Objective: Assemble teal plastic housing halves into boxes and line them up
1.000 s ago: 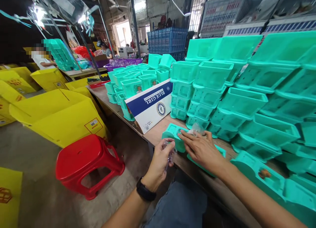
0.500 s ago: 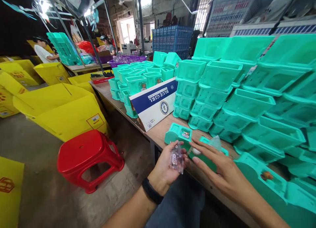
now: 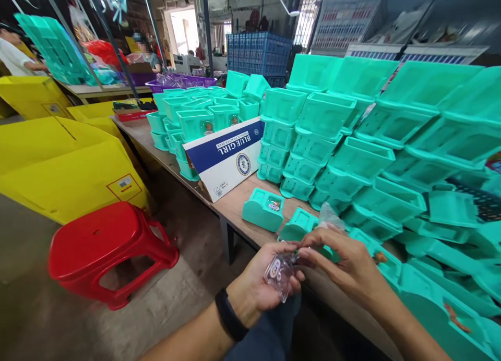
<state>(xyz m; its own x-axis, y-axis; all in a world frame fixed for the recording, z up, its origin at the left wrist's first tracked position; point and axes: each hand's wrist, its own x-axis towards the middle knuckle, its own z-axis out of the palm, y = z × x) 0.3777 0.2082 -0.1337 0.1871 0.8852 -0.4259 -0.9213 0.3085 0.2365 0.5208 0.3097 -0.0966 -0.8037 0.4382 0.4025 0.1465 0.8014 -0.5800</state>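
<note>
A small clear plastic piece with a pink-and-white label (image 3: 275, 269) lies in my left hand (image 3: 252, 283), palm up, with the fingers curled round it. My right hand (image 3: 344, 259) meets it at the upper right edge, thumb and fingertips pinched together; what sits between them is too small to make out. Just beyond the hands, a green plastic box with a small window (image 3: 260, 209) rests on the table. Another green box (image 3: 299, 223) is beside it, partly hidden by my right hand. Behind my right fingers a crumpled clear plastic bag (image 3: 331, 216) shows.
Stacked green bins (image 3: 324, 113) rise at the back and right of the table (image 3: 230, 207). A blue-and-white carton panel (image 3: 229, 157) leans before more green boxes (image 3: 195, 123). On the floor at left are a red stool (image 3: 97, 236) and yellow cartons (image 3: 62, 163). A person (image 3: 146, 50) is far behind.
My right hand has gone from spread fingers to a pinch at the plastic piece's edge. The left hand still holds the piece, now tilted differently. The view has swung to the right.
</note>
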